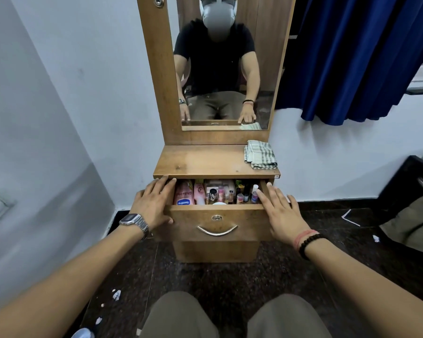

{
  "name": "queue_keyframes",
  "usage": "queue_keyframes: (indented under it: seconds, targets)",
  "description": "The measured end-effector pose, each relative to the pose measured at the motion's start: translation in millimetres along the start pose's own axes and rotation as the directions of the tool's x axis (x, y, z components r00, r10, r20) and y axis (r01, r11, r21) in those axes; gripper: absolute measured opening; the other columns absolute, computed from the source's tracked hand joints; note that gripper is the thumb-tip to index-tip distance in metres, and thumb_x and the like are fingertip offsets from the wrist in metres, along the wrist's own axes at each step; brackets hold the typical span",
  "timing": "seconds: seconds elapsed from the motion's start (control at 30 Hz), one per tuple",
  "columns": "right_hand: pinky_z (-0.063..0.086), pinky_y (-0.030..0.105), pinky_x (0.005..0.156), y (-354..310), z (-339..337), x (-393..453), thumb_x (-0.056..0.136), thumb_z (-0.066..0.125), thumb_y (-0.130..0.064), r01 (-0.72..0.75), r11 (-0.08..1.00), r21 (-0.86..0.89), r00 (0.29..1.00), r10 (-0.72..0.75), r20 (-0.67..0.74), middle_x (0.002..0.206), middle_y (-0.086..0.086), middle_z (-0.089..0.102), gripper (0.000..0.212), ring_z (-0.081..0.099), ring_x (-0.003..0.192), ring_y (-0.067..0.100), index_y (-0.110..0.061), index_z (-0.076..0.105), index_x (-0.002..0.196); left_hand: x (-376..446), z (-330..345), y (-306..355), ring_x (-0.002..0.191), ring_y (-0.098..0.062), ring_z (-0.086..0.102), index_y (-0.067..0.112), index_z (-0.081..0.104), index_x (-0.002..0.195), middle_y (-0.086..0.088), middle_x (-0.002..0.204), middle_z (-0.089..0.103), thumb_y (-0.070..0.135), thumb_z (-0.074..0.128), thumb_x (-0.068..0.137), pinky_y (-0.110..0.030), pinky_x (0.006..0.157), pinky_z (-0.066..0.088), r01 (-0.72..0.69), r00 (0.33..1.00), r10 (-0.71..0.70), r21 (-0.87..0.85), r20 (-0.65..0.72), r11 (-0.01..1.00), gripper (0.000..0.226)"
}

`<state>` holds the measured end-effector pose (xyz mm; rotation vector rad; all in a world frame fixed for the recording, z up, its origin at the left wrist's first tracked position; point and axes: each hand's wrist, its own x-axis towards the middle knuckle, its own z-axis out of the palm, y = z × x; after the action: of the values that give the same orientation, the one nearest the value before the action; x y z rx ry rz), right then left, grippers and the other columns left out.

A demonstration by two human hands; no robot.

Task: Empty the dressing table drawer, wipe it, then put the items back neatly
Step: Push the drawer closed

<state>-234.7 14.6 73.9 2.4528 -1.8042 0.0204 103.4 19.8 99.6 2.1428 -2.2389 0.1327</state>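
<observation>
The wooden drawer (216, 223) of the dressing table stands pulled partly out, with a metal handle on its front. It is packed with toiletries: a pink Vaseline bottle (183, 195) at the left, a second pink bottle (199, 192), and several small bottles and tubes (241, 193) to the right. My left hand (152, 203) rests on the drawer's left side, fingers straight, thumb against the front. Fingers extended, my right hand (280, 209) lies along the drawer's right side. A folded checked cloth (260, 154) lies on the tabletop (200, 161) at the back right.
A tall mirror (222, 62) rises behind the tabletop and reflects me seated. A white wall is on the left, a blue curtain (357, 57) on the right. Dark furniture (405, 186) stands at the far right. Paper scraps lie on the dark floor (205, 274). My knees are at the bottom.
</observation>
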Motion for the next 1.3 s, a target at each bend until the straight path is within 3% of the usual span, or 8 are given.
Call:
queue_keyframes:
  seconds: [0.23,0.47,0.63,0.93,1.3]
  targets:
    - [-0.002,0.045,0.118,6,4,26,0.086,0.045,-0.006,-0.003,1.0,-0.012,1.0,0.003,-0.008,0.16,0.009,-0.018,0.093,-0.012,0.148,0.025,-0.025,-0.018,0.151,26,1,-2,0.147,-0.019,0.003,0.022,0.002,0.153,0.002,0.161,0.0,0.049,0.08,0.067,-0.042,0.115,0.016,0.004,0.999,-0.005,0.023,0.033,1.0,0.119]
    - [-0.007,0.046,0.117,12,3,50,0.085,0.035,0.002,0.0,1.0,-0.004,0.999,0.0,0.036,0.158,0.008,-0.023,0.089,-0.022,0.146,0.024,-0.023,-0.022,0.15,43,4,-2,0.131,-0.022,0.04,0.019,0.029,0.145,0.0,0.146,0.034,0.046,0.086,0.055,-0.036,0.11,0.02,-0.025,0.997,0.025,0.005,-0.078,1.0,0.11]
    - [-0.004,0.047,0.117,12,8,57,0.089,0.032,-0.003,-0.006,1.0,-0.026,1.0,0.006,0.008,0.159,0.009,-0.021,0.082,-0.019,0.147,0.025,-0.021,-0.021,0.15,51,8,-2,0.117,-0.027,0.049,0.015,0.045,0.13,-0.004,0.13,0.047,0.041,0.088,0.053,-0.04,0.101,0.032,-0.048,0.983,0.055,0.046,-0.175,0.998,0.091]
    - [0.0,0.048,0.117,8,13,57,0.087,0.045,-0.01,-0.016,0.996,-0.092,1.0,0.016,-0.003,0.158,0.014,-0.022,0.093,-0.016,0.147,0.031,-0.019,-0.023,0.149,62,18,1,0.099,-0.033,0.049,0.009,0.051,0.117,-0.012,0.114,0.052,0.032,0.089,0.054,-0.044,0.084,0.042,-0.008,0.965,0.031,0.088,-0.26,0.996,0.077]
    - [0.015,0.048,0.115,8,17,57,0.084,0.057,-0.026,-0.007,0.995,-0.104,1.0,0.007,-0.001,0.157,0.017,-0.024,0.103,-0.015,0.146,0.034,-0.023,-0.024,0.148,79,13,0,0.097,-0.035,0.047,0.007,0.048,0.108,-0.015,0.113,0.051,0.016,0.086,0.061,-0.044,0.076,0.044,-0.01,0.968,0.011,0.005,-0.251,1.0,0.062]
